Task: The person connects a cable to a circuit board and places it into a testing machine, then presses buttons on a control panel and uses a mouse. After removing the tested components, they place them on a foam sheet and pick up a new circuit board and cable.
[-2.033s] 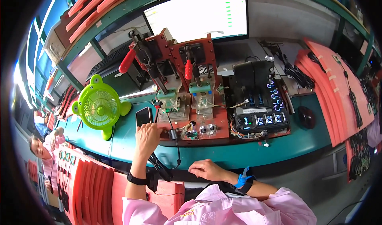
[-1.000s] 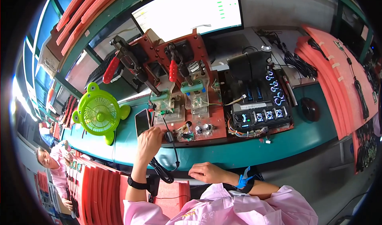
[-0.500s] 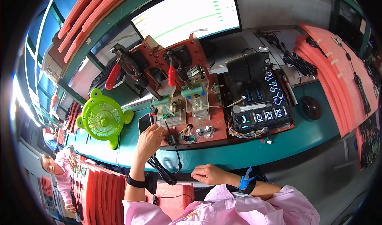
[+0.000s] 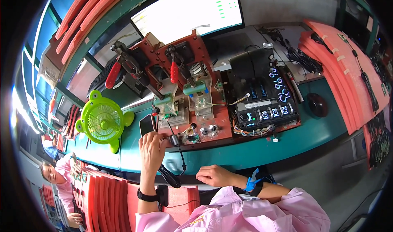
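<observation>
Cable (image 4: 177, 148) is what the action centres on: its black line runs from a small board (image 4: 168, 116) under the left green clamp block, down over the table (image 4: 262, 150) edge to a thick black plug (image 4: 170, 177) hanging below. The left hand (image 4: 151, 148) is raised at the table edge, fingers curled just beside the cable and a phone (image 4: 146, 124); whether anything is pinched in that grip cannot be told. The right hand (image 4: 215, 176) is held low, below the table edge, fingers loosely curled, nothing seen in its grip. Behind the left hand, a red fixture plate (image 4: 213, 123) is seen carrying two toggle clamps with red handles. Just right of it, a black box (image 4: 266, 105) with lit blue dials is set. A green fan (image 4: 102, 121) is stood to the left, a bright monitor (image 4: 192, 10) behind.
</observation>
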`<state>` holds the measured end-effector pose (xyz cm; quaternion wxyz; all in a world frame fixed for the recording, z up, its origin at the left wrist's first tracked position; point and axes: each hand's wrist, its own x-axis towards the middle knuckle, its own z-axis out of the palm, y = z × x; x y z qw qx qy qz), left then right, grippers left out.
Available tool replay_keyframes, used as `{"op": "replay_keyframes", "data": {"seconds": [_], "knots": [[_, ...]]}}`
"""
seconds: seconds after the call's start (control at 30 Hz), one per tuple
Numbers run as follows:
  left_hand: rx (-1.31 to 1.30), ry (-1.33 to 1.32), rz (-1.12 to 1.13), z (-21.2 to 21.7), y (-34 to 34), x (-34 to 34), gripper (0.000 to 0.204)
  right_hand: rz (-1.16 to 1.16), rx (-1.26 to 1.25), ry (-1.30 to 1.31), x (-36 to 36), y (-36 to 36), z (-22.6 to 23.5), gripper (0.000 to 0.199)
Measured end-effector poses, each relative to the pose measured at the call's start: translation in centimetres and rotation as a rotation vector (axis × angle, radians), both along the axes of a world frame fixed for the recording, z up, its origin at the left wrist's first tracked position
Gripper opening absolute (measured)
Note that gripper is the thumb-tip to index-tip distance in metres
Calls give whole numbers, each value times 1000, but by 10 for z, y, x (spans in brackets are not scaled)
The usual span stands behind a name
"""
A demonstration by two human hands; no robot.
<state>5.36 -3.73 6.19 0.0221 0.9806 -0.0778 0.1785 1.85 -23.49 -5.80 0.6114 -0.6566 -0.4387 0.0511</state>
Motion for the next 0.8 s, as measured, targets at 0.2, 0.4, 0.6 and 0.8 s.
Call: {"op": "replay_keyframes", "data": {"seconds": [0.2,0.4,0.6,0.8], "knots": [[14,-8,-20,-9,9,-11,31,-12,-62,30,1,0,7,13],[-41,-47,-68,-10,5,-18,36,-99,-59,121,2,6,17,11],[68,118,-170,-4,7,-16,45,-324,-17,329,-5,16,37,35],[-7,71,-146,-2,8,-19,48,-309,-94,57,-1,51,42,51]]}}
